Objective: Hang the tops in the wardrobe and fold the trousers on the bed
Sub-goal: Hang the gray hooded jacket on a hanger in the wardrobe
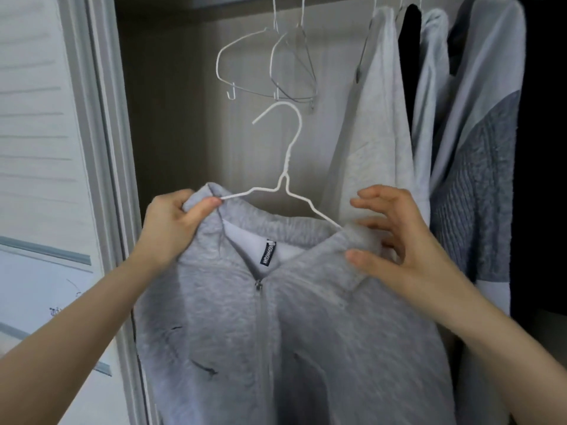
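Note:
A light grey zip-up top (306, 332) hangs on a white wire hanger (287, 167) in front of the open wardrobe. The hanger's hook points up and left and is below the rail, not on it. My left hand (175, 225) grips the top's left shoulder together with the hanger's left arm. My right hand (395, 240) is at the right shoulder, thumb on the fabric and fingers spread and curled over the collar edge. A black label (267, 252) shows inside the neck. No trousers are in view.
Two bare wire hangers (270, 65) hang above. To the right hang a pale grey top (377, 124), a light one (429, 87) and a grey-blue knit top (478, 164), then dark clothes. The wardrobe's slatted door (46, 148) stands at the left.

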The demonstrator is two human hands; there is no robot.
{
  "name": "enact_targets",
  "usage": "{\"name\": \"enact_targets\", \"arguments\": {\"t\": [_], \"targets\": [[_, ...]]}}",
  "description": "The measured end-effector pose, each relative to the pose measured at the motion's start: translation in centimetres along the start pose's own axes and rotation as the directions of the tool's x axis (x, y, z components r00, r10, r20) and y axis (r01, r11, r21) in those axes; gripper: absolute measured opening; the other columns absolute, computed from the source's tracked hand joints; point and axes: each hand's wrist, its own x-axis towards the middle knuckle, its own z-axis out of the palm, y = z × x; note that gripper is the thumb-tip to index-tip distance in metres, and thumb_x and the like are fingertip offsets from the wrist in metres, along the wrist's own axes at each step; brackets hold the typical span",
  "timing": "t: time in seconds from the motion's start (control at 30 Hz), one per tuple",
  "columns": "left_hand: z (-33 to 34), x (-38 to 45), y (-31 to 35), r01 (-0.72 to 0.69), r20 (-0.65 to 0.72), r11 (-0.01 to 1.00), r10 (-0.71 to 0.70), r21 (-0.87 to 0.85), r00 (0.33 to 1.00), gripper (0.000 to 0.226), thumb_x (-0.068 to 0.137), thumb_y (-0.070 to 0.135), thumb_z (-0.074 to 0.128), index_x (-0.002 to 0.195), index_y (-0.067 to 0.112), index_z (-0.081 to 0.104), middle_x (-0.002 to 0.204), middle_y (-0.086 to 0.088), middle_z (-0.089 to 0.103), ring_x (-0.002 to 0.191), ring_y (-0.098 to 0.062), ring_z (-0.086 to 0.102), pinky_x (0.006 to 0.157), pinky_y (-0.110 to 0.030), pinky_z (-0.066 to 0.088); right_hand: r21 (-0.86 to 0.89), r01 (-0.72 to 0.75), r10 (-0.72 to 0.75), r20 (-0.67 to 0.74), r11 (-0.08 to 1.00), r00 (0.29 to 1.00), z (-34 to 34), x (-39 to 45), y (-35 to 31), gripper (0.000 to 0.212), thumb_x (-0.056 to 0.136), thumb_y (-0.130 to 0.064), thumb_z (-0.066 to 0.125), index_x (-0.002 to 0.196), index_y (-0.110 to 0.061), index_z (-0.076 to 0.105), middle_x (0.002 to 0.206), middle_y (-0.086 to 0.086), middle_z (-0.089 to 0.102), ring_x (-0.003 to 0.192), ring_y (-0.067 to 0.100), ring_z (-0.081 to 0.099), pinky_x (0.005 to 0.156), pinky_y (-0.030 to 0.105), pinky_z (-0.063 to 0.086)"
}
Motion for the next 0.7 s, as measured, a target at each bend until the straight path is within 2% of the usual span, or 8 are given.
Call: {"name": "enact_targets", "arguments": {"t": [0.07, 0.1, 0.17, 0.3, 0.4, 0.47, 0.6, 0.7], "targets": [[-0.3, 0.0, -0.3, 0.013, -0.031, 1.0, -0.014, -0.006, 0.999, 0.046, 0.09, 0.038, 0.064, 0.068, -0.002, 0.059, 0.065, -0.023, 0.056, 0.057, -0.02, 0.045, 0.055, -0.035, 0.039, -0.113, -0.154, 0.16, 0.042, 0.982, 0.986, -0.6, 0.6, 0.2, 0.046, 0.072, -0.064, 0.059, 0.108, -0.036, 0.056, 0.107, -0.02, 0.062, 0.097, -0.006, 0.058, 0.085, 0.019, 0.046], [-0.3, 0.1, -0.4, 0.02, -0.033, 1.0, -0.021, -0.008, 0.999, 0.046, 0.091, 0.038, 0.063, 0.068, -0.001, 0.058, 0.065, -0.022, 0.057, 0.058, -0.02, 0.045, 0.056, -0.037, 0.039, -0.194, -0.19, 0.206, 0.066, 0.962, 0.976, -0.8, 0.8, 0.3, 0.042, 0.07, -0.068, 0.05, 0.087, -0.031, 0.061, 0.086, -0.021, 0.064, 0.079, -0.006, 0.059, 0.075, 0.021, 0.047], [-0.5, 0.2, -0.8, 0.028, -0.046, 1.0, -0.028, -0.005, 0.999, 0.044, 0.091, 0.038, 0.063, 0.068, 0.001, 0.058, 0.064, -0.019, 0.057, 0.058, -0.021, 0.047, 0.058, -0.038, 0.041, -0.274, -0.164, 0.195, 0.089, 0.948, 0.977, -0.5, 0.9, 0.4, 0.049, 0.075, -0.065, 0.044, 0.058, -0.02, 0.048, 0.055, -0.017, 0.048, 0.054, -0.002, 0.045, 0.057, 0.022, 0.037], [-0.8, 0.6, -1.0, -0.033, -0.006, 0.995, 0.034, 0.092, 0.999, 0.041, 0.096, 0.04, 0.052, 0.075, 0.005, 0.053, 0.066, -0.011, 0.057, 0.064, -0.027, 0.053, 0.063, -0.038, 0.042, 0.098, -0.162, 0.151, 0.11, 0.982, 0.982, 0.3, 0.3, -1.4, 0.042, 0.083, -0.039, 0.053, 0.066, -0.002, 0.047, 0.062, -0.003, 0.043, 0.058, 0.006, 0.041, 0.054, 0.02, 0.032], [-0.3, 1.7, -0.2, -0.078, 0.048, 0.99, 0.073, 0.12, 0.996, 0.037, 0.099, 0.038, 0.044, 0.084, 0.005, 0.053, 0.075, -0.008, 0.057, 0.071, -0.026, 0.051, 0.066, -0.034, 0.037, 0.425, -0.298, 0.222, 0.219, 0.855, 0.95, -0.3, 0.4, -4.1, 0.026, 0.081, -0.024, 0.058, 0.083, -0.004, 0.072, 0.082, 0.007, 0.07, 0.072, 0.013, 0.064, 0.063, 0.021, 0.052], [0.8, 3.1, 0.1, -0.093, 0.11, 0.983, 0.076, 0.158, 0.991, 0.039, 0.101, 0.038, 0.04, 0.092, 0.005, 0.057, 0.089, -0.009, 0.055, 0.081, -0.024, 0.052, 0.073, -0.028, 0.034, 0.56, -0.316, 0.25, 0.195, 0.766, 0.949, -0.9, 1.2, -5.9, 0.023, 0.074, -0.019, 0.061, 0.086, -0.005, 0.075, 0.087, 0.011, 0.074, 0.073, 0.016, 0.07, 0.063, 0.02, 0.056], [3.9, 6.5, 1.4, 0.015, 0.26, 0.994, -0.043, 0.111, 0.965, 0.052, 0.099, 0.053, 0.03, 0.099, 0.01, 0.058, 0.108, -0.017, 0.06, 0.106, -0.033, 0.056, 0.086, -0.034, 0.041, 0.664, -0.267, 0.299, 0.069, 0.698, 0.952, -1.6, 3.2, -8.8, 0.019, 0.076, -0.011, 0.062, 0.065, 0.0, 0.073, 0.067, 0.009, 0.07, 0.056, 0.015, 0.067, 0.055, 0.021, 0.055], [6.1, 8.2, 4.0, 0.147, 0.371, 0.989, -0.131, -0.014, 0.919, 0.053, 0.102, 0.05, 0.031, 0.128, 0.01, 0.054, 0.13, -0.011, 0.058, 0.12, -0.027, 0.053, 0.103, -0.036, 0.04, 0.649, -0.255, 0.313, 0.028, 0.717, 0.949, -1.9, 4.4, -10.8, 0.023, 0.09, -0.01, 0.058, 0.075, 0.004, 0.07, 0.066, 0.01, 0.07, 0.056, 0.016, 0.067, 0.053, 0.023, 0.056]]}}
